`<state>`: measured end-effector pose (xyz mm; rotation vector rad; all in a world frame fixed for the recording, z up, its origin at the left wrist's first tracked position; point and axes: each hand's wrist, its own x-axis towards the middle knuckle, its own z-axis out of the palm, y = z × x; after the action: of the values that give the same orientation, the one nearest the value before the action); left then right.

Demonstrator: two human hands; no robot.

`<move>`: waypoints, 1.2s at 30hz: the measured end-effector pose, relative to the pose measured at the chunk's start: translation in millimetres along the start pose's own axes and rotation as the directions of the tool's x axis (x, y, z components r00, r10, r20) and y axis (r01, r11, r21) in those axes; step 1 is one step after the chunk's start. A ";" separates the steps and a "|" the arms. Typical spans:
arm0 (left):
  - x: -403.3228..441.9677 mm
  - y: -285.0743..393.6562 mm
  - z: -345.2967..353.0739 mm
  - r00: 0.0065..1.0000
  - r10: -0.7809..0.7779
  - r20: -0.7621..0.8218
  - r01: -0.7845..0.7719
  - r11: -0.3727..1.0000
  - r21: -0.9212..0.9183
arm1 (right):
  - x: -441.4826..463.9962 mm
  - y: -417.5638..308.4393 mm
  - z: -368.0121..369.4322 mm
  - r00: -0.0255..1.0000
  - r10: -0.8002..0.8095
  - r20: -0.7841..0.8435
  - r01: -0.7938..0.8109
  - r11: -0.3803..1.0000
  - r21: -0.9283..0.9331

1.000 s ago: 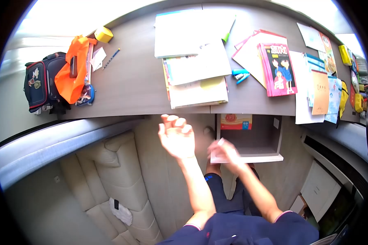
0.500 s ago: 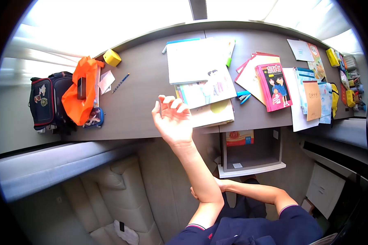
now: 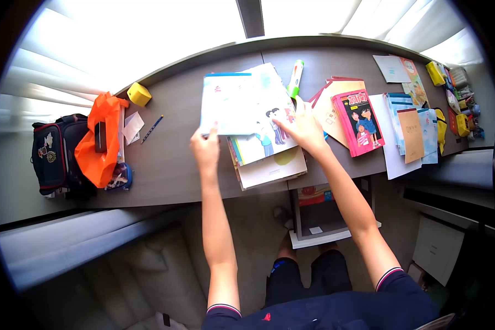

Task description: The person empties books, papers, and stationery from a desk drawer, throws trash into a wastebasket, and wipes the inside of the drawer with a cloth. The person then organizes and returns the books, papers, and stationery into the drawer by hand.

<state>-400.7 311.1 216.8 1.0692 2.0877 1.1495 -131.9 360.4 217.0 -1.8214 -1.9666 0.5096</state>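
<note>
My left hand (image 3: 206, 149) is closed on the lower left corner of a thin white notebook (image 3: 228, 107) with a blue top edge, thumb on its cover. Beneath that notebook lies a picture book (image 3: 258, 147) with drawn children on its cover, on top of a stack with a pale book (image 3: 275, 170) at the bottom. My right hand (image 3: 307, 129) rests at the right edge of the picture book, its thumb and fingers apart. Just beyond its fingertips is a white and green marker-like tube (image 3: 296, 80).
Right of the stack lies a pink comic book (image 3: 360, 122) on other booklets, then blue and brown notebooks (image 3: 412, 135). An open drawer (image 3: 327, 217) juts out below the desk. At left are a dark school bag (image 3: 60, 154), an orange bag (image 3: 99, 140), a pencil (image 3: 152, 129) and a yellow block (image 3: 139, 94).
My left hand has come down to the white notebook, which now lies further left with its cover showing. My right hand has moved up from beside my left elbow to the picture book.
</note>
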 end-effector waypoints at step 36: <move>-120.6 59.6 93.8 0.857 0.472 0.206 -0.514 0.813 0.275 | 26.3 105.3 -48.7 0.863 0.071 0.500 -0.503 0.217 0.837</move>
<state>-241.8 272.4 229.3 1.8813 1.9898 0.9346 -18.6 394.4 204.3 -1.2076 -0.8663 1.8267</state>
